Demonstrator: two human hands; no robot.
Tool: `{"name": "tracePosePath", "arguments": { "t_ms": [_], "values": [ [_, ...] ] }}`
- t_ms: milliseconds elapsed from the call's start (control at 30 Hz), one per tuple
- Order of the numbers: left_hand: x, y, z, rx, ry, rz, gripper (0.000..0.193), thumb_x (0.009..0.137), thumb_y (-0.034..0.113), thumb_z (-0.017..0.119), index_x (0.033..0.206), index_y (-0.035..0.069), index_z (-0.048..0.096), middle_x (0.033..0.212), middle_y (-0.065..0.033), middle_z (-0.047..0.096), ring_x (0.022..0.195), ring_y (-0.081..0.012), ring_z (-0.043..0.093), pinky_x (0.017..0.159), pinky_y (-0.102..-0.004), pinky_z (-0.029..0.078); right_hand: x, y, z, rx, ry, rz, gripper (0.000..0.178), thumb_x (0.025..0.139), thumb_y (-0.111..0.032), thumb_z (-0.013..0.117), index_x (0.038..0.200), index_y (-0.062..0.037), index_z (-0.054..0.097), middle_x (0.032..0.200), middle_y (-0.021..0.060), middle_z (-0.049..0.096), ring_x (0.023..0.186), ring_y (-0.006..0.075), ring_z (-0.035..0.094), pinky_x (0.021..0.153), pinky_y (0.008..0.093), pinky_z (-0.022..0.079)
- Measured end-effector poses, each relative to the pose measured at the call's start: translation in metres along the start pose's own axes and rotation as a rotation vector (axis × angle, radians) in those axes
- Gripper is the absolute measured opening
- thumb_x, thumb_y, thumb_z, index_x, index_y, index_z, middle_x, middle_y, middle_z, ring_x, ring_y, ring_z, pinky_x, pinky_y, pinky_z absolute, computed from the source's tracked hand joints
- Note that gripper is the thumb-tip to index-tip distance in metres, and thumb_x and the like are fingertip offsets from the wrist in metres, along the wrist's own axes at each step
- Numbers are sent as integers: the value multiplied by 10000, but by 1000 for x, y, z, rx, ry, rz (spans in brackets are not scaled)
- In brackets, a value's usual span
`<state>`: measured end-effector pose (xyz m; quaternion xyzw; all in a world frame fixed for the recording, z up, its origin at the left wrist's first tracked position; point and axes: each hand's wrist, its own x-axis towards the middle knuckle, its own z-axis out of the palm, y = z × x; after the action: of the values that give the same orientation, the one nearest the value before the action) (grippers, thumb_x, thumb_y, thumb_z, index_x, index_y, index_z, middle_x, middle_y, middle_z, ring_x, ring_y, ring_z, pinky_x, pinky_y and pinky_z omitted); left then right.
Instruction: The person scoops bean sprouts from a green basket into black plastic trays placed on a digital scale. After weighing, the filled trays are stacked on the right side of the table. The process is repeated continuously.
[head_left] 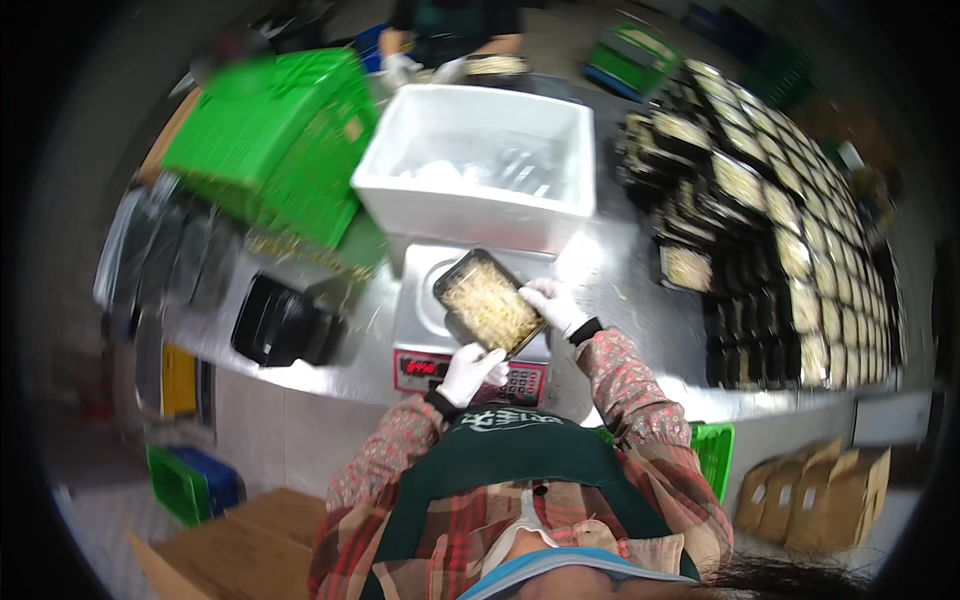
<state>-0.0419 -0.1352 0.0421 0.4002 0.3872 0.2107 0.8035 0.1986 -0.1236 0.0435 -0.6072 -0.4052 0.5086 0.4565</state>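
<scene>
Left hand (470, 372): white-gloved, fingers curled shut on the near end of the black tray
Right hand (556, 306): white-gloved, fingers closed on the tray's right long edge, a little farther out than the left
Black tray (488, 302): filled with pale sprouts, held between both hands just above the scale's platform; whether it touches the platform cannot be told
Long axis: runs from the near right, by the left hand, up and away to the far left; the far end is free of both hands
Nearer hand: the left sits at the tray's near end, the right alongside its middle
Scale (425, 330): white, with a red display and keypad facing the person, directly under the tray
Foam box (480, 165): white, open, just behind the scale, standing close to the tray's far end
Empty black trays (285, 322): stacked to the left of the scale
Filled trays (770, 230): many in rows, well to the right on the table
Green crates (285, 140): far left, tilted
Another person's hands (400, 68): at the far edge, beyond the foam box
</scene>
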Motion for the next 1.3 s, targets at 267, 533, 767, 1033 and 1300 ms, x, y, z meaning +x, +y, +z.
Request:
{"name": "tracePosePath", "arguments": {
  "t_ms": [267,533,767,1033,1300],
  "values": [
    [-5,24,28,206,-294,20,448,1021,310,515,1314,-29,495,894,-136,683,739,-212,700,630,-310,603,-112,55,-92,449,663,-75,101,875,-110,685,927,-24,699,839,-5,667,750,80,582,682,231,469],
    [8,48,40,325,-166,118,265,1006,166,539,1214,15,606,876,-89,681,716,-159,682,641,-258,575,-54,83,-257,782,1427,-340,276,931,-180,623,1106,-5,501,783,91,605,409,136,497,375,312,509],
    [-16,94,-20,360,226,347,266,989,133,556,1213,-2,605,885,-75,688,716,-147,656,673,-252,542,-13,96,-294,812,1394,-127,417,932,-322,653,1121,-22,434,746,161,622,476,292,624,400,434,547],
    [-102,103,-234,1500,1505,634,614,918,296,662,1374,-52,444,1443,-235,404,1232,-368,455,1038,-467,353,-70,115,-243,868,1188,60,462,925,-364,603,1219,-14,537,971,174,635,771,276,630,703,422,555],
    [-111,92,-307,1448,1276,283,303,919,394,590,1089,168,699,965,-124,712,914,-334,667,812,-450,515,-112,163,-194,814,993,135,325,943,-307,565,1169,-79,612,809,28,572,670,152,523,618,312,459]
  ]
}}
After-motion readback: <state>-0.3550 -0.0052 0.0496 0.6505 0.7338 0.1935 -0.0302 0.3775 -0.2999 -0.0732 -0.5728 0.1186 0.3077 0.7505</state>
